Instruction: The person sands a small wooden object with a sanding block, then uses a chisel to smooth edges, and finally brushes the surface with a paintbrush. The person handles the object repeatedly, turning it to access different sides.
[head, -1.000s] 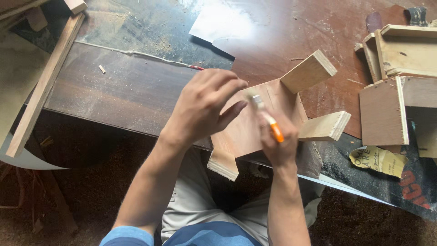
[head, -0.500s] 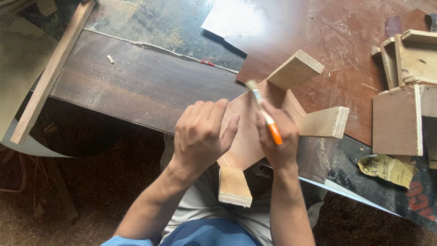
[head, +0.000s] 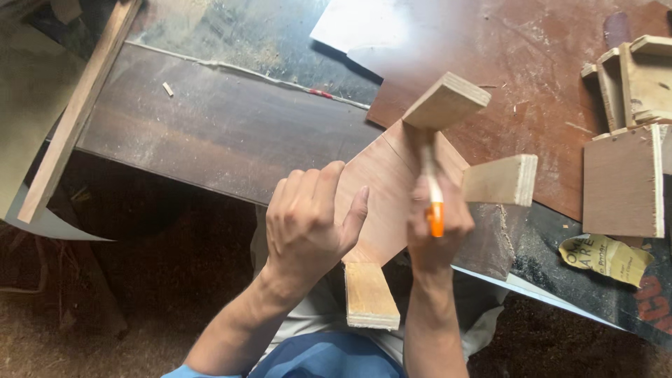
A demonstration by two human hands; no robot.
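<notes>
Nearest the camera, the plywood assembly [head: 381,189] juts off the front edge of the bench [head: 210,133] toward the person's lap: a thin reddish-brown panel with thick pale blocks fixed along its edges. One block [head: 371,294] hangs lowest, over the blue garment; another [head: 500,180] sticks out to the right, and a third [head: 446,100] stands up at the far corner.

The left hand [head: 308,220] lies against the panel's left edge, fingers curled and thumb stretched across the face, pressing rather than gripping. The right hand [head: 437,224] is closed in a fist round a marker [head: 432,189] with an orange end and a pale barrel, its tip pointing away toward the upper block; the motion blur hides whether the tip touches the wood.

Judging by its build, the piece should be stiff and fairly light, neither slippery nor fragile, though the thin panel may flex and the block joints are probably its weak points. The thick blocks or the panel's edges look like the safest places to take hold.

Farther off, the bench is a dark, worn board dusted with sawdust, with a red-brown sheet [head: 532,63] laid over its right part and a pale sheet [head: 350,28] at the far edge. A long timber strip [head: 77,112] runs along the left. To the right stand other small plywood boxes [head: 630,133], and a crumpled yellow wrapper [head: 605,257] lies near the front. The floor below is dark and littered.
</notes>
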